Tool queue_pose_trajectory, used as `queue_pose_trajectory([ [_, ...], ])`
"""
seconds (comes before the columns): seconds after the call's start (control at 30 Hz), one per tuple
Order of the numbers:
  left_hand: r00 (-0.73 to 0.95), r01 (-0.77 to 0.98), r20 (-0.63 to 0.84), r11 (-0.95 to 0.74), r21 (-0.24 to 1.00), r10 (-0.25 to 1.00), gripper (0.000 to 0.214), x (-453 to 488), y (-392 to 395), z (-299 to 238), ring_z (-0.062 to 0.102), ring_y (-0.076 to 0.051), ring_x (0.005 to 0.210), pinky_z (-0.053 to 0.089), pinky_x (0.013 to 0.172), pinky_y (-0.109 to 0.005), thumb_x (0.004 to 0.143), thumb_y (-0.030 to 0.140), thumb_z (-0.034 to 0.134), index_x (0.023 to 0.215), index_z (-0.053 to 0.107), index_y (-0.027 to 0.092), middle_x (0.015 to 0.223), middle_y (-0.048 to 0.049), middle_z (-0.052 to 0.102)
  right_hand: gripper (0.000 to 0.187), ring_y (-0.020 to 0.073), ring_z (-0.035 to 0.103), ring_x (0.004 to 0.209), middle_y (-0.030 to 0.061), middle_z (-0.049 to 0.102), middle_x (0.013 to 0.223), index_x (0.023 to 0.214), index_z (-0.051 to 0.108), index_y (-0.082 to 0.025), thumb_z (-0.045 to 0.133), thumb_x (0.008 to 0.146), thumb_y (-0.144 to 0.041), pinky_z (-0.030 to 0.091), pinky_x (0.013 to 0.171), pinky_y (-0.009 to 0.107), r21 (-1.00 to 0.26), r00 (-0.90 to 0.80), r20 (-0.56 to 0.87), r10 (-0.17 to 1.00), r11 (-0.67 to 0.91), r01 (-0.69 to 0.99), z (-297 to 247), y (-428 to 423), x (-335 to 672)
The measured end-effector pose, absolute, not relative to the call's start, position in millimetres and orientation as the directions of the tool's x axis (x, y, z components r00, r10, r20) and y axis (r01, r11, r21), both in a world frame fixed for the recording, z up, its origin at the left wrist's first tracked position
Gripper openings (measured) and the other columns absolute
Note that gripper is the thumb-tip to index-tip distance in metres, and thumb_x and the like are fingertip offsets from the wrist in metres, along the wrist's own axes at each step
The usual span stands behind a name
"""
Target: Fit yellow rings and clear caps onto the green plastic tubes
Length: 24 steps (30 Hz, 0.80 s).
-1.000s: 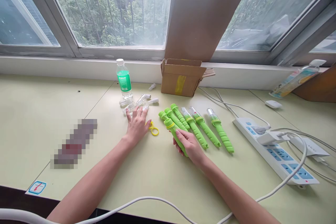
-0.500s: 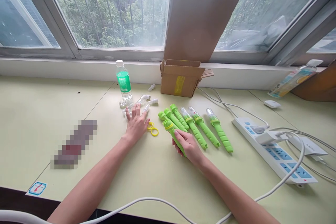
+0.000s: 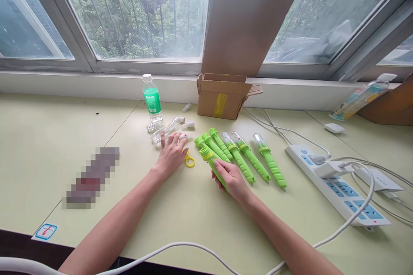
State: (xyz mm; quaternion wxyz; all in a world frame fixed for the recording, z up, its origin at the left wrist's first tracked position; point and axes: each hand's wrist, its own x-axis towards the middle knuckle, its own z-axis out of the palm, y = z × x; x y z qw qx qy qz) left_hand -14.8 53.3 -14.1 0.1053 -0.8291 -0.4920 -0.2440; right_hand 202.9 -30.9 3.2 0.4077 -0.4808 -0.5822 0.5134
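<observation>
My right hand is wrapped round a green ribbed tube lying on the pale table, its capped end pointing away from me. Several more green tubes lie in a row just right of it, some with clear tips. My left hand lies flat with its fingers spread, the fingertips at a small clear capsule and right beside yellow rings. A heap of clear plastic capsules lies just beyond those fingertips.
A green-labelled bottle stands behind the capsules. An open cardboard box sits by the window sill. A white power strip with cables lies at the right. A white cable runs along the near edge.
My left hand slid slightly right and nearer, over part of the yellow rings, with its fingers by a clear capsule. My right hand stays on the green tube.
</observation>
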Motion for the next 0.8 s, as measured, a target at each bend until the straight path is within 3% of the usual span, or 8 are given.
queue_pose_trajectory([
  [0.17, 0.479, 0.827, 0.445, -0.558, 0.06, 0.757, 0.037, -14.7, 54.0, -17.9, 0.037, -0.026, 0.136, 0.011, 0.118, -0.055, 0.094, 0.029, 0.041, 0.13, 0.049, 0.024, 0.144, -0.0092, 0.044, 0.042, 0.0107, 0.042, 0.042, -0.0018, 0.045, 0.055, 0.067, 0.054, -0.019, 0.045, 0.091, -0.053, 0.033, 0.037, 0.025, -0.991, -0.21, -0.013, 0.978, 0.016, 0.135, 3.3, -30.7, 202.5],
  [0.47, 0.476, 0.835, 0.446, -0.549, 0.041, 0.758, 0.035, -13.9, 54.2, -19.3, 0.051, -0.027, 0.117, 0.017, 0.115, -0.059, 0.092, 0.024, 0.045, 0.127, 0.05, 0.023, 0.122, -0.0117, 0.056, 0.042, 0.0099, 0.042, 0.042, -0.0023, 0.045, 0.055, 0.068, 0.054, -0.019, 0.044, 0.093, -0.051, 0.033, 0.037, 0.024, -0.99, -0.214, -0.011, 0.977, 0.019, 0.138, 2.9, -30.7, 203.0],
  [0.67, 0.475, 0.831, 0.467, -0.555, 0.04, 0.746, 0.028, -13.1, 53.0, -16.4, 0.054, -0.028, 0.108, 0.024, 0.111, -0.059, 0.089, 0.022, 0.05, 0.117, 0.054, 0.023, 0.113, -0.011, 0.059, 0.042, 0.0096, 0.043, 0.042, -0.0022, 0.044, 0.056, 0.067, 0.053, -0.018, 0.043, 0.094, -0.049, 0.033, 0.037, 0.023, -0.99, -0.215, -0.012, 0.977, 0.018, 0.137, 3.6, -31.0, 202.7],
  [0.8, 0.461, 0.841, 0.482, -0.54, 0.031, 0.745, 0.014, -11.3, 51.8, -14.0, 0.056, -0.026, 0.103, 0.027, 0.108, -0.056, 0.088, 0.02, 0.052, 0.1, 0.059, 0.022, 0.107, -0.0091, 0.061, 0.041, 0.0097, 0.043, 0.043, -0.0018, 0.045, 0.057, 0.068, 0.053, -0.018, 0.043, 0.094, -0.049, 0.034, 0.037, 0.023, -0.991, -0.216, -0.014, 0.976, 0.016, 0.133, 1.1, -30.5, 203.3],
])
